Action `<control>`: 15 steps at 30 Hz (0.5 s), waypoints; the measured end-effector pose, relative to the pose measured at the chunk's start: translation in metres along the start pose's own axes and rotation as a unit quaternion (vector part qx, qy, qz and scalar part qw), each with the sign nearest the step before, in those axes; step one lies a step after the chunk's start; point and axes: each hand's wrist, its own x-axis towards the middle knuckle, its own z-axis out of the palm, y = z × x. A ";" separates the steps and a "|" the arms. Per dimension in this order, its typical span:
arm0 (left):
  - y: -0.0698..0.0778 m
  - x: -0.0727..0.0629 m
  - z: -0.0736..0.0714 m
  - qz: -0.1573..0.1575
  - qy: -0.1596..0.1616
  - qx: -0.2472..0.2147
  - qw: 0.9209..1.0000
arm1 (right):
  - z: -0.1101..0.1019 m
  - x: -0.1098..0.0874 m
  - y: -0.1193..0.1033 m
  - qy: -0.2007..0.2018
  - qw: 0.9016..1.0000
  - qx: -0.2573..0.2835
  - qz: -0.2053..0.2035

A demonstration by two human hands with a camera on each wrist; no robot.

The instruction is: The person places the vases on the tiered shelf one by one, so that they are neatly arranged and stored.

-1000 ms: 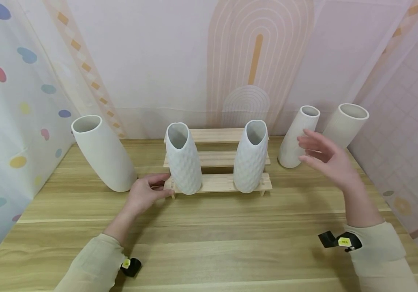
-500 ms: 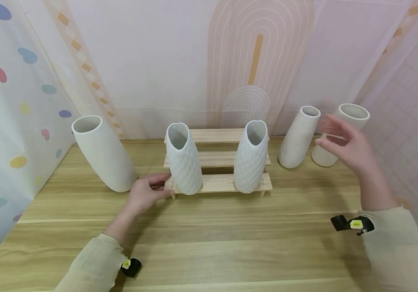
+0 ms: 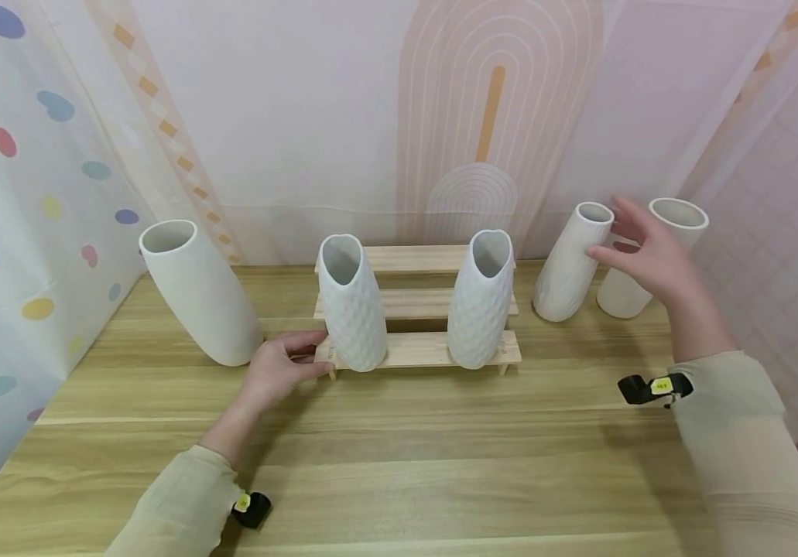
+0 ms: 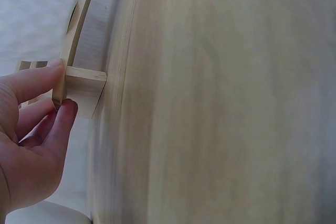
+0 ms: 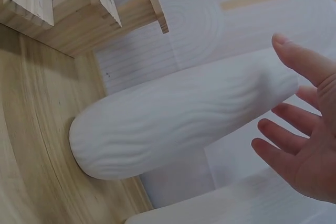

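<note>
My left hand [image 3: 277, 373] pinches the left end of the lowest step of a wooden tiered stand [image 3: 416, 350]. In the left wrist view, the thumb lies on top of the slat [image 4: 75, 30] and the fingertips [image 4: 67, 109] are at its end and underside. On that step stand two white dimpled vases, a left vase [image 3: 357, 321] and a right vase [image 3: 477, 317]. My right hand [image 3: 652, 251] is beside the upper part of a slim white vase with wavy relief [image 5: 178, 116]. Its thumb and fingers are spread around the neck; whether they touch it I cannot tell.
A wider white vase [image 3: 625, 298] stands behind the right hand, partly hidden by it. Left of the stand, a large smooth white vase [image 3: 203, 298] stands close to my left hand. Patterned curtains [image 3: 287, 124] hang behind the wooden table [image 3: 399, 480].
My right hand first moved right, past the slim vase toward the wider one, then came back left to the slim vase's neck. The left hand keeps its grip on the stand.
</note>
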 end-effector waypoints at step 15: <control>0.000 0.002 0.002 0.005 0.003 -0.007 1.000 | 0.005 0.020 0.002 -0.017 0.999 0.025 0.013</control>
